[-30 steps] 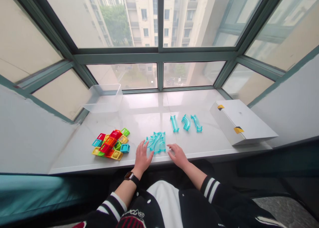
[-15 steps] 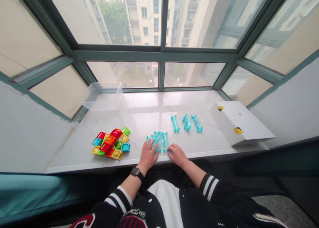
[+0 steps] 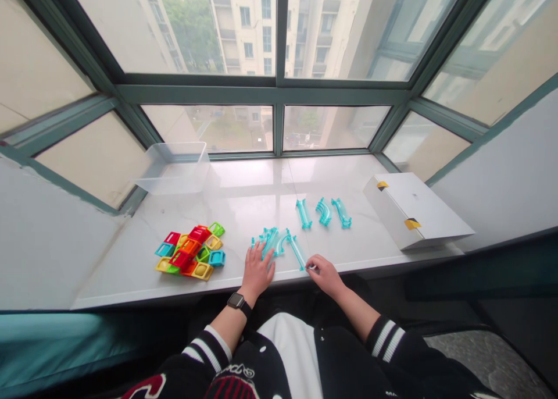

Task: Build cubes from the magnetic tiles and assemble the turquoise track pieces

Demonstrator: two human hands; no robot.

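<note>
Fingers spread, my left hand (image 3: 258, 269) rests on the near side of a small pile of clear turquoise track pieces (image 3: 271, 237). My right hand (image 3: 325, 275) pinches the near end of a long straight track piece (image 3: 296, 251), which slants away from the pile's right side. The piece's far end stays close to the pile; whether they touch I cannot tell. Farther back lie three more pieces in a row: a straight track piece (image 3: 304, 214), a curved track piece (image 3: 323, 212) and another straight-looking track piece (image 3: 341, 213).
On the white sill (image 3: 244, 192), left of my hands, is a heap of coloured plastic frame-shaped blocks (image 3: 190, 247). A clear plastic bin (image 3: 174, 181) stands at the back left, against the window. To the right sits a white box (image 3: 421, 210) with yellow-black tabs.
My right hand has moved right, swinging the near end of the straight track piece away from the pile. My left hand stays on the pile. The view has shifted slightly.
</note>
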